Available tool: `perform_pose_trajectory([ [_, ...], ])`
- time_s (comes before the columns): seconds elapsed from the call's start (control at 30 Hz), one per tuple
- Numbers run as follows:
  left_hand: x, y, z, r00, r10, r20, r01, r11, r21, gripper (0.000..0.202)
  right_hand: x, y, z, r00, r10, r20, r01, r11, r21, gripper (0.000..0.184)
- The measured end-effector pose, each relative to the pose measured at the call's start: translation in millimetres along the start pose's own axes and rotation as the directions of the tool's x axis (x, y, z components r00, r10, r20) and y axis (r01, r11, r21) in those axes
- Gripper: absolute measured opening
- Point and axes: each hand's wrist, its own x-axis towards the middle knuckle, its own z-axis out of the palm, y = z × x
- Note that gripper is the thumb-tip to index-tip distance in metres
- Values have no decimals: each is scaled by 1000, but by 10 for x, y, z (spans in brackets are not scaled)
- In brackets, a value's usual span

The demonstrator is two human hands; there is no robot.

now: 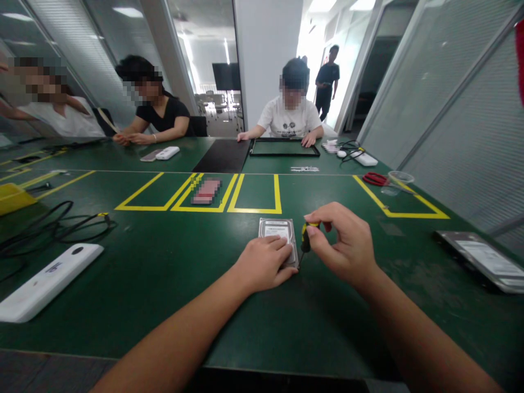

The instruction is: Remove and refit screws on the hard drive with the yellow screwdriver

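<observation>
Two bare hands work at a hard drive (pixel 289 228) lying flat on the near middle of the green table (pixel 164 311): the left hand (pixel 266 262) has its fingers laid over the drive's white label (pixel 275 231), whose print is too small to read, and I cannot tell whether it grips the edges, while the right hand (pixel 341 243) has thumb and fingers closed on a yellow-and-black screwdriver (pixel 305 237), tip down at the near right corner. Farther right, a second drive (pixel 462 244) bears another unreadable label; at near left, a white device (pixel 33 295) carries a short dark marking, unclear, and the far person's white shirt (pixel 268 115) has illegible lettering.
</observation>
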Motion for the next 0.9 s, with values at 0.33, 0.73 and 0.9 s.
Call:
perform_pose_trajectory([
  [0.33, 22, -40, 38, 999, -37, -31, 36, 999, -26, 35, 188, 74, 147, 991, -125, 50, 126, 992, -10, 9],
  [0.73, 32, -68, 55, 998, -52, -35, 50, 997, -54, 34, 54, 246, 360, 971, -196, -137, 195, 981, -26, 16],
  [0.9, 38, -78, 58, 997, -63, -38, 60, 996, -62, 34, 19, 266, 314, 971, -190, -145, 184, 981, -55, 20],
])
